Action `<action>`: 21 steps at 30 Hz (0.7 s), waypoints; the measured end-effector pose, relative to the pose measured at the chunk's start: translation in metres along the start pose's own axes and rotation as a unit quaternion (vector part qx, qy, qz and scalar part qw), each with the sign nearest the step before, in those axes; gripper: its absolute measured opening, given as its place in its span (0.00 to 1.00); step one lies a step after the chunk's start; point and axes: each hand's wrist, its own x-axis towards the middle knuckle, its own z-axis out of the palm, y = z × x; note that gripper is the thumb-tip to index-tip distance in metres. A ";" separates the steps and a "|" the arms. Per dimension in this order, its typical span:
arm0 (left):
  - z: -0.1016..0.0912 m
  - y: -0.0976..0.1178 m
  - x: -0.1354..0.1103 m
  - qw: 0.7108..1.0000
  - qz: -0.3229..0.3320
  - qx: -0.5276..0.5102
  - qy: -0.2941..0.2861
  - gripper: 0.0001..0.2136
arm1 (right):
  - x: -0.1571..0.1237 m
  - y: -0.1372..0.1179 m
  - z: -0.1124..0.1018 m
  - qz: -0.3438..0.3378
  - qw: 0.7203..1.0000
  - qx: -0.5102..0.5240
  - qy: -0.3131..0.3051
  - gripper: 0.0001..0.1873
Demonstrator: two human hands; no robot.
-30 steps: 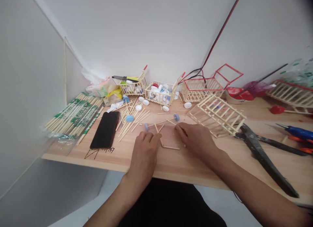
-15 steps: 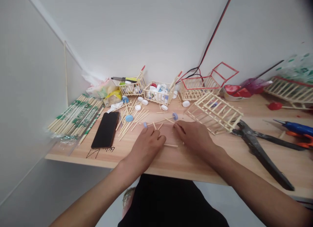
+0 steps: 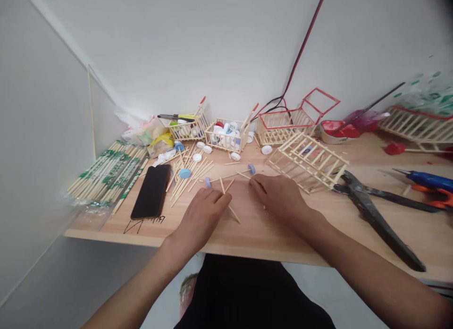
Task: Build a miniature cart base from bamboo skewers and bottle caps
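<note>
My left hand (image 3: pixel 203 213) rests low over the desk, fingers curled in. From under its thumb a thin wooden stick (image 3: pixel 234 215) slants toward the desk's front edge. Another stick (image 3: pixel 222 185) pokes out just beyond the fingers. My right hand (image 3: pixel 281 197) is closed, its fingertips pinched at the end of a short wooden stick (image 3: pixel 243 174); the grip is partly hidden. Between and beyond the hands lies an axle stick with a blue bottle cap (image 3: pixel 251 169) at its right end and another blue cap (image 3: pixel 207 182) by my left fingers.
Loose sticks (image 3: pixel 193 171), a phone (image 3: pixel 151 192) and packaged chopsticks (image 3: pixel 109 173) lie left. Behind stand a stick cart full of caps (image 3: pixel 226 136) and a red-rimmed cart (image 3: pixel 283 126). An unfinished stick frame (image 3: pixel 309 161), black-handled pliers (image 3: pixel 382 225) and a blue-handled tool (image 3: pixel 424 179) lie right.
The stick by my left thumb has swung from nearly level to a steep slant toward the front edge. My left hand has shifted slightly left; my right hand stays nearly in place.
</note>
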 end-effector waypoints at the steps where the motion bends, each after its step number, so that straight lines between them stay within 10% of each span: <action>1: 0.001 0.000 0.000 1.000 -0.005 -0.013 0.009 0.09 | 0.000 0.000 0.000 0.001 1.000 0.001 -0.001 0.20; 21: 0.012 -0.005 -0.004 0.993 -0.033 -0.096 0.055 0.11 | 0.001 0.000 -0.001 0.009 1.000 0.005 -0.009 0.20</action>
